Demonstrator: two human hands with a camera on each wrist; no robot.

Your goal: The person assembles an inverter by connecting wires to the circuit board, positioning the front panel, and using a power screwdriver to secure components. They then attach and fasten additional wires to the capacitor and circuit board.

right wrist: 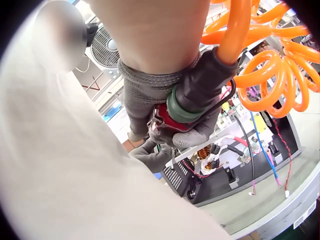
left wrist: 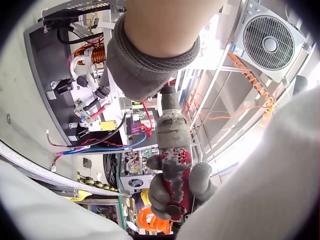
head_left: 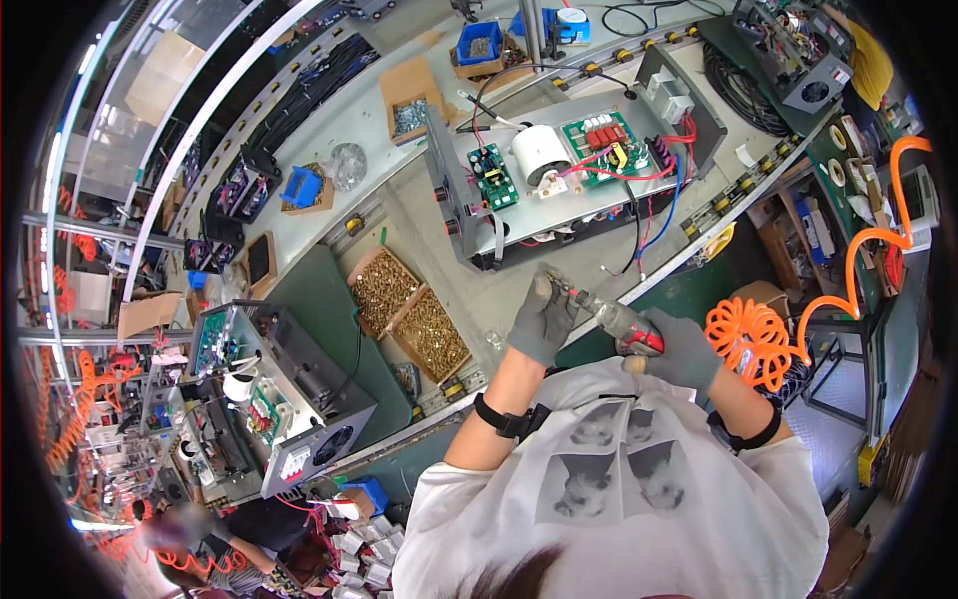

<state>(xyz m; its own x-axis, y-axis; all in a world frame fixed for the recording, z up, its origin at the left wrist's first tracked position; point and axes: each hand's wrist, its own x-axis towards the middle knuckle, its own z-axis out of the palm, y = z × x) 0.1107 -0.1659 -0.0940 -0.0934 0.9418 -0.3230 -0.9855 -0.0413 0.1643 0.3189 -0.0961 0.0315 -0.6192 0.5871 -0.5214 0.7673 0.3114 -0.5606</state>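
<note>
A grey-gloved right hand [head_left: 684,351] grips a worn red and grey air screwdriver [head_left: 621,321] by its body; an orange coiled hose [right wrist: 237,30] runs from its rear end. The gloved left hand [head_left: 544,317] is curled at the screwdriver's front end, its fingers pinching around the tip and hiding the bit. Both hands are close in front of the person's body, on the near side of an opened machine chassis [head_left: 454,205]. Inside that chassis are a green circuit board [head_left: 599,150], a white cylindrical part [head_left: 540,152] and red, blue and black wires.
Cardboard boxes of brass-coloured screws [head_left: 387,285] stand left of the hands. A second open machine [head_left: 319,384] is at lower left. Across the bench are a carton of silver hardware [head_left: 409,115] and a blue bin [head_left: 479,45]. The hose coils [head_left: 743,339] hang at right.
</note>
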